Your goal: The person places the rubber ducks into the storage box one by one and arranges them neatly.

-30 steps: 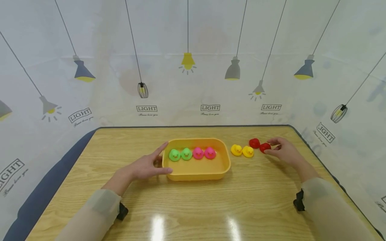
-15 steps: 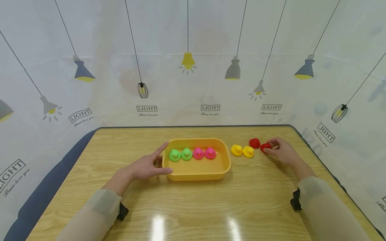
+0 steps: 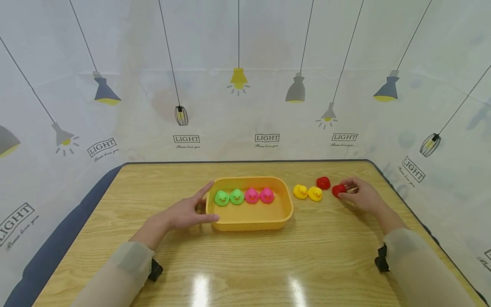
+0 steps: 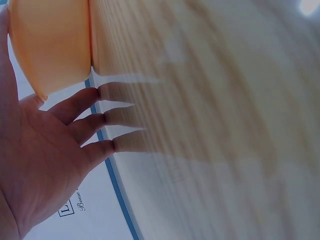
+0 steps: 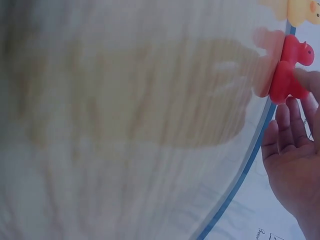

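Note:
At the left end of a yellow plastic bin, my left hand has thumb and index finger spread along its rim. Its other fingers rest lightly on the table beside the bin wall. Two green rubber ducks and two pink rubber ducks sit in a row inside. My right hand pinches a red rubber duck between thumb and fingers, low over the table. Another red rubber duck stands just left of it. The right wrist view shows the held red duck partly behind the thumb.
Two yellow rubber ducks stand between the bin and the red ones. Everything is on a wood-grain table with a dark edge. A white curtain printed with lamps hangs behind and at the sides.
The right-hand red duck has shifted slightly toward the near side and right with my right hand, widening its gap from the other red duck. My left hand and the bin stay in place.

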Demonstrator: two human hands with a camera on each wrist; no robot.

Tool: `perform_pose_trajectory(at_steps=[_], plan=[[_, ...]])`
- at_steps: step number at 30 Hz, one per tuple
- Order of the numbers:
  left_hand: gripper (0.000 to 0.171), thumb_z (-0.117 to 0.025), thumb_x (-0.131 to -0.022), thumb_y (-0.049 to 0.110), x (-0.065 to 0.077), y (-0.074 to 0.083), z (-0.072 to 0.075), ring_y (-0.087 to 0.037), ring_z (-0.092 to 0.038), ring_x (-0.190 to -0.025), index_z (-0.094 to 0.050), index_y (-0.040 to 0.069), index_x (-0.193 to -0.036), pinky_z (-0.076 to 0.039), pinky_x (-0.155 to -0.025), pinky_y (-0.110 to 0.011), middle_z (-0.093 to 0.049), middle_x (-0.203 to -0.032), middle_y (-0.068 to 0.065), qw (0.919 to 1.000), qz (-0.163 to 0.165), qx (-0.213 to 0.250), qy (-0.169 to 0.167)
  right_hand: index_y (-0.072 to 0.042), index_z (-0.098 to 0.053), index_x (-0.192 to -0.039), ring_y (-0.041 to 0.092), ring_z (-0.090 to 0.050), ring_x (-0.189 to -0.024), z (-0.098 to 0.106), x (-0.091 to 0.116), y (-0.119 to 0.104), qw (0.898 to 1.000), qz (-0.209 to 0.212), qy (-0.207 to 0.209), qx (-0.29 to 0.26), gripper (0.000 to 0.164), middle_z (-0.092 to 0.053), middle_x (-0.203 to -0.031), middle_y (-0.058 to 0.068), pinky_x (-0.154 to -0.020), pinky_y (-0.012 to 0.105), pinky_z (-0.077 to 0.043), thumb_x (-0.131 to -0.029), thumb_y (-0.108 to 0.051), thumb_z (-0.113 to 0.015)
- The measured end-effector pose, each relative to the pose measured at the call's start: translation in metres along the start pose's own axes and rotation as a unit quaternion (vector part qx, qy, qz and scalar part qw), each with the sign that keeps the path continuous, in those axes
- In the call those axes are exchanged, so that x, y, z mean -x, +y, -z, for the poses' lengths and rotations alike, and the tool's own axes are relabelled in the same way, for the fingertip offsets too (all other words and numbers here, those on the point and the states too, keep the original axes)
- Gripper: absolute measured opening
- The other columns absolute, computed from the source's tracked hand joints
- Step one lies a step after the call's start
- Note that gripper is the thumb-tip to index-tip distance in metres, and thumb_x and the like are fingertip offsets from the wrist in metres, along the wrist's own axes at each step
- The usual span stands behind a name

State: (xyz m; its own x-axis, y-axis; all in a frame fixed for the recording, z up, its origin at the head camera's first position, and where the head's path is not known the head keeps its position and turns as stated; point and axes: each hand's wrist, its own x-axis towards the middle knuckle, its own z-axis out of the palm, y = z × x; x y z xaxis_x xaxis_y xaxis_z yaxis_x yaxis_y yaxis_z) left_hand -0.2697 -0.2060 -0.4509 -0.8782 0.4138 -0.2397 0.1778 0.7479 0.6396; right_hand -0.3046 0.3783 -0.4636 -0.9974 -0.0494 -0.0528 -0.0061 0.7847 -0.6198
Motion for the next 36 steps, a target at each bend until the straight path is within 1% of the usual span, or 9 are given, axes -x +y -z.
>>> perform_pose_trajectory(at_steps=[4, 8, 11, 14, 18, 24, 29, 36], plan=[[0.117, -0.074, -0.091, 0.078, 0.001, 0.0, 0.0, -0.052, -0.039, -0.16, 0.002, 0.05, -0.175, -0.027, -0.129, -0.075, -0.055, -0.166, -0.018, 1.0, 0.0, -0.002, 0.001, 0.002, -0.059, -0.144, 0.038, -0.062, -0.115, 0.001, 0.001, 0.001, 1.0, 0.008, 0.001, 0.004, 0.051, -0.065, -0.137, 0.029, -0.099, 0.046, -0.053, -0.107, -0.029, -0.075], [0.116, -0.074, -0.09, 0.079, 0.001, -0.001, -0.001, -0.051, -0.04, -0.159, 0.002, 0.053, -0.174, -0.028, -0.129, -0.074, -0.055, -0.166, -0.018, 1.0, 0.003, -0.002, -0.001, 0.002, -0.061, -0.143, 0.035, -0.064, -0.111, 0.001, 0.004, 0.002, 1.0, 0.025, 0.005, 0.012, 0.049, -0.067, -0.135, 0.028, -0.094, 0.039, -0.053, -0.107, -0.028, -0.075], [0.115, -0.074, -0.09, 0.08, 0.001, -0.001, -0.002, -0.051, -0.04, -0.16, 0.002, 0.055, -0.173, -0.028, -0.129, -0.074, -0.055, -0.166, -0.018, 1.0, 0.006, 0.0, -0.001, 0.001, -0.061, -0.143, 0.032, -0.063, -0.108, 0.003, 0.008, -0.001, 0.999, 0.031, 0.006, 0.015, 0.05, -0.067, -0.135, 0.027, -0.088, 0.033, -0.052, -0.107, -0.031, -0.075], [0.115, -0.074, -0.09, 0.079, 0.001, -0.001, -0.002, -0.051, -0.04, -0.16, 0.001, 0.054, -0.174, -0.027, -0.129, -0.074, -0.055, -0.166, -0.017, 1.0, 0.005, 0.0, 0.001, -0.001, -0.063, -0.143, 0.029, -0.062, -0.105, 0.006, 0.015, -0.007, 0.999, 0.043, 0.01, 0.015, 0.052, -0.068, -0.133, 0.024, -0.081, 0.028, -0.053, -0.106, -0.035, -0.076], [0.116, -0.074, -0.091, 0.078, 0.001, 0.0, -0.001, -0.051, -0.04, -0.16, 0.002, 0.051, -0.175, -0.028, -0.128, -0.075, -0.055, -0.166, -0.018, 1.0, 0.002, -0.002, 0.002, -0.003, -0.066, -0.14, 0.026, -0.061, -0.1, 0.005, 0.023, -0.023, 0.997, 0.076, 0.017, 0.011, 0.048, -0.071, -0.128, 0.019, -0.075, 0.026, -0.054, -0.104, -0.034, -0.079], [0.116, -0.073, -0.09, 0.08, 0.0, -0.001, -0.001, -0.051, -0.04, -0.16, 0.002, 0.053, -0.174, -0.027, -0.129, -0.075, -0.055, -0.166, -0.018, 1.0, 0.008, -0.004, 0.001, -0.006, -0.07, -0.134, 0.022, -0.059, -0.093, -0.004, 0.034, -0.055, 0.992, 0.124, 0.026, 0.003, 0.04, -0.071, -0.118, 0.013, -0.068, 0.026, -0.052, -0.103, -0.027, -0.081], [0.115, -0.073, -0.09, 0.079, 0.0, -0.001, -0.001, -0.052, -0.041, -0.159, 0.002, 0.054, -0.174, -0.028, -0.129, -0.075, -0.055, -0.166, -0.019, 0.9999, 0.007, -0.008, 0.003, -0.007, -0.073, -0.131, 0.02, -0.057, -0.088, -0.016, 0.039, -0.082, 0.985, 0.171, 0.03, -0.007, 0.035, -0.07, -0.111, 0.009, -0.07, 0.025, -0.051, -0.1, -0.022, -0.083], [0.116, -0.074, -0.091, 0.078, 0.0, 0.0, -0.002, -0.053, -0.041, -0.158, 0.002, 0.052, -0.174, -0.029, -0.128, -0.075, -0.055, -0.166, -0.019, 1.0, 0.005, -0.002, 0.003, -0.01, -0.078, -0.122, 0.019, -0.055, -0.083, -0.037, 0.04, -0.116, 0.972, 0.231, 0.031, -0.034, 0.03, -0.068, -0.1, 0.01, -0.069, 0.025, -0.047, -0.095, -0.017, -0.088]])
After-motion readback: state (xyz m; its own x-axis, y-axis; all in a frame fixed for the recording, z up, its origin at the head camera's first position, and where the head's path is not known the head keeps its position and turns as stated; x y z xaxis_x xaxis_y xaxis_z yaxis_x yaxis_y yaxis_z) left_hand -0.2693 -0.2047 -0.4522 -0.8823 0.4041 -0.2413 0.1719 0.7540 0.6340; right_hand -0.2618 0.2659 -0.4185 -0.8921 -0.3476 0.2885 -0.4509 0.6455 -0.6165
